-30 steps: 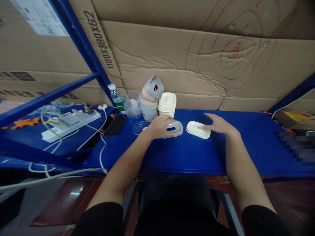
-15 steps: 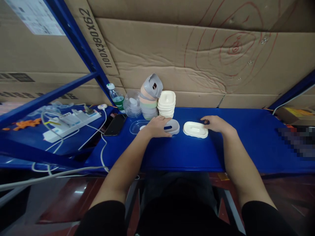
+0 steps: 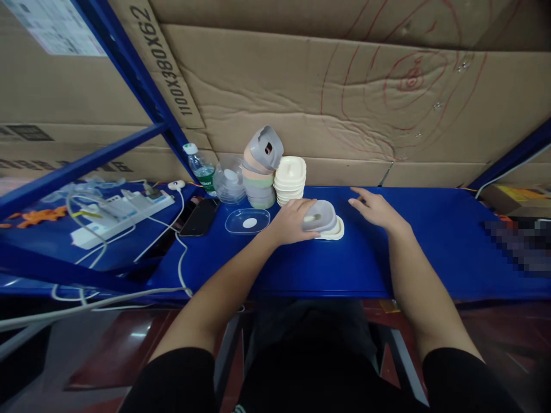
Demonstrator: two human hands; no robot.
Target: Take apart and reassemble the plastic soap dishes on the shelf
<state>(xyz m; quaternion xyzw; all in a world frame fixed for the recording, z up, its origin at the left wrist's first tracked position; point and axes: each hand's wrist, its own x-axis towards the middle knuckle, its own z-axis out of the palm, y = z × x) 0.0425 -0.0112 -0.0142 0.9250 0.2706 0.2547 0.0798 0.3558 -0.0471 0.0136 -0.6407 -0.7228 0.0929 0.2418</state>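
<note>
Both arms reach over the near edge of the worktop [image 3: 344, 272], angled inward so that the hands come towards each other. The left forearm slants forward and right, and the left hand [image 3: 293, 222] grips a grey cup [image 3: 326, 213] from its left side: thumb along the near side, the other fingers curved round the far side, the cup pinched between them. The cup sits over the left part of a cream tray [image 3: 338, 231], whose right end shows past it, about midway between the worktop's near and far edges; whether the 2 touch I cannot tell.

The right forearm slants forward and left, wrist bent inward. The right hand [image 3: 375, 209] is beyond the tray's right end, nearer the far edge — fingers spread, pointing left, holding nothing. I cannot tell if it touches the worktop.

Left of the left hand lies a clear lid [image 3: 247, 222] with a white oval on it. Along the far edge, from the left corner, stand a bottle [image 3: 201, 171], clear bowls [image 3: 230, 182], a stack of cups [image 3: 260, 180] — the top ones tilted — and a stack of cream trays [image 3: 290, 182]. A phone [image 3: 200, 217] lies left of the lid.
</note>
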